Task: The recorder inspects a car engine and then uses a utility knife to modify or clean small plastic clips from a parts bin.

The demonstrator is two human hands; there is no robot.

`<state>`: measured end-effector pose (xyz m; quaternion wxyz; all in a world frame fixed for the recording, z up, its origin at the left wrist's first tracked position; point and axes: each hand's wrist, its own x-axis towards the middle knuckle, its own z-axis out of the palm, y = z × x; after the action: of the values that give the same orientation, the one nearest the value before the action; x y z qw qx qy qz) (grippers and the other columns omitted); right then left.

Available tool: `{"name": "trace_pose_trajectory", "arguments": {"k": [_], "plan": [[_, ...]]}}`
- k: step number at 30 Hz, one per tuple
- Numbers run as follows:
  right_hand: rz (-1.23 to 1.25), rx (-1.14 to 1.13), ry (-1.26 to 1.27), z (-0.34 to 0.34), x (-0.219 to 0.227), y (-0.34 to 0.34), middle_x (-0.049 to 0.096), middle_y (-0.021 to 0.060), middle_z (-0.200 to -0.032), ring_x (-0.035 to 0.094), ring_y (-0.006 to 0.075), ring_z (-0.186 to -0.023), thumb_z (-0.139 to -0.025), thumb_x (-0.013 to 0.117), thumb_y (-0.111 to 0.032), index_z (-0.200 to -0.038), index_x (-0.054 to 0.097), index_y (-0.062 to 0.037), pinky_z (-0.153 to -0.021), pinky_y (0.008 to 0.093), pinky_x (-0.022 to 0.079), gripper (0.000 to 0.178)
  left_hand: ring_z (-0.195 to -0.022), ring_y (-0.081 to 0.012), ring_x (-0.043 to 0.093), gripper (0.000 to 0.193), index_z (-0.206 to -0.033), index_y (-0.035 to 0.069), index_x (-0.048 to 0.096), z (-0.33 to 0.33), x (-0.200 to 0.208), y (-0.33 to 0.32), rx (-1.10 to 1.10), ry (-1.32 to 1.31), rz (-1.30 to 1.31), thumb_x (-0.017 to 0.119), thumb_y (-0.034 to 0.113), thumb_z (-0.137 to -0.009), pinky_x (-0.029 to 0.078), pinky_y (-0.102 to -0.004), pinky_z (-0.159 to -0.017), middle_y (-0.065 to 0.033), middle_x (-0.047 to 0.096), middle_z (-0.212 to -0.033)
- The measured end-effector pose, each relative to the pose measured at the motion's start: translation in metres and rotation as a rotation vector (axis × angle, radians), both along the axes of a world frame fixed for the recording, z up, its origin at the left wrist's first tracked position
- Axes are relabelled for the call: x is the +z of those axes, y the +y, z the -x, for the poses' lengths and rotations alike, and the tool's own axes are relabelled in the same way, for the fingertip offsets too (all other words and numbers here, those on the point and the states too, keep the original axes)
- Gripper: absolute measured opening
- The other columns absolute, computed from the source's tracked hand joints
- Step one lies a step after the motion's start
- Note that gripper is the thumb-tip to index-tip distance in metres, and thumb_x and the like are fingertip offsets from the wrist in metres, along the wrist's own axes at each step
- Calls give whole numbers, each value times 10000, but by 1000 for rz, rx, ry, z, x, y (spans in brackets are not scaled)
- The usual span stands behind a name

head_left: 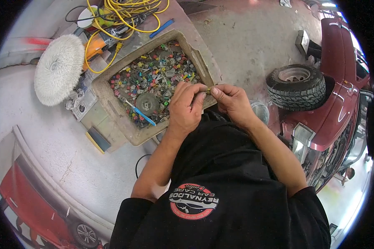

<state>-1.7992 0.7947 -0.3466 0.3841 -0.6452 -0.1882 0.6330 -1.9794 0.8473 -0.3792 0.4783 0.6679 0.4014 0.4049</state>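
Note the grip first: your left hand (187, 106) and right hand (234, 103) meet fingertip to fingertip, with thumb and forefinger of each closed in a narrow pinch on one small yellowish part (209, 90). The part sits between the fingertips, at the near right corner of the tray (115, 108); your fingers cover much of it, so its full shape cannot be told. Caution: the pinch gives little contact area, so uneven pressure or a twist could make the part slip. If dropped inward, it could be lost among the mixed plastic clips (153, 68); if dropped outward, it could miss the tray. Reaching in carelessly could also knock the blue brush (143, 115) or the round grey disc (146, 103), which lie on the clips. Beyond the tray, the yellow cord (126, 10) lies in loose coils and could snag an arm. Farther off, a wheel (296, 87) stands beside a dark red vehicle (338, 62). Markings: your black shirt (232, 166) carries a round red, black and white badge (194, 201) with lettering, upside down in this view; beside the tray, a printed sheet (84, 108) is too small to read.
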Motion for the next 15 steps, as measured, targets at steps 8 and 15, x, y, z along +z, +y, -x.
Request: {"name": "trace_pose_trajectory", "arguments": {"k": [8,15], "plan": [[-7,-22,-26,-8,2,-4,588,-70,-716,439,32,-571,-1027,760,-301,-1132,776,2,-500,240,330,321,-879,-283,643,137,-1069,9,715,-12,4,-4,8,-10,55,711,18,-933,519,-356,-827,-120,680,-944],[-23,39,-137,-14,6,-7,600,-66,-744,457,29,-617,-1034,750,-283,-1128,785,-17,-532,242,354,285,-901,-297,652,127,-1074,8,711,-18,5,-4,8,26,45,698,33,-950,519,-375,-870,-128,683,-957]]}}
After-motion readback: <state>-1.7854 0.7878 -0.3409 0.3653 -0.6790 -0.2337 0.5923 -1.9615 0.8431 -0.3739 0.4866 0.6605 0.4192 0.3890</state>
